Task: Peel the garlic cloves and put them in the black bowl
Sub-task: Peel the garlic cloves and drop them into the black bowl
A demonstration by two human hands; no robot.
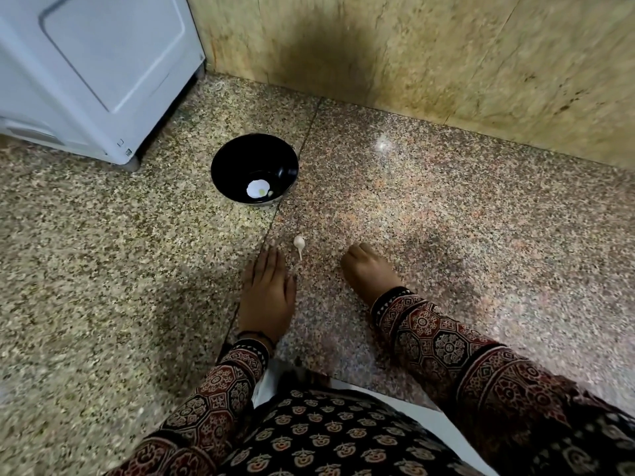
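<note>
**Head view: one unpeeled garlic clove lies on the tabletop between two hands.**

The small pale garlic clove with a thin papery tail [299, 242] is seen on the speckled granite tabletop [446, 218], just beyond the left hand [268, 297] and touched by neither hand. The round black bowl [240, 156] stands farther back. The left hand is laid flat with straight fingers and nothing is held. The right hand [369, 269] is seen from the back with its fingers hidden, so its state cannot be told. The clove is judged light, firm under a dry, slippery skin, and apt to roll. It is best pinched across the plump body and the skin started at the tail.
</note>
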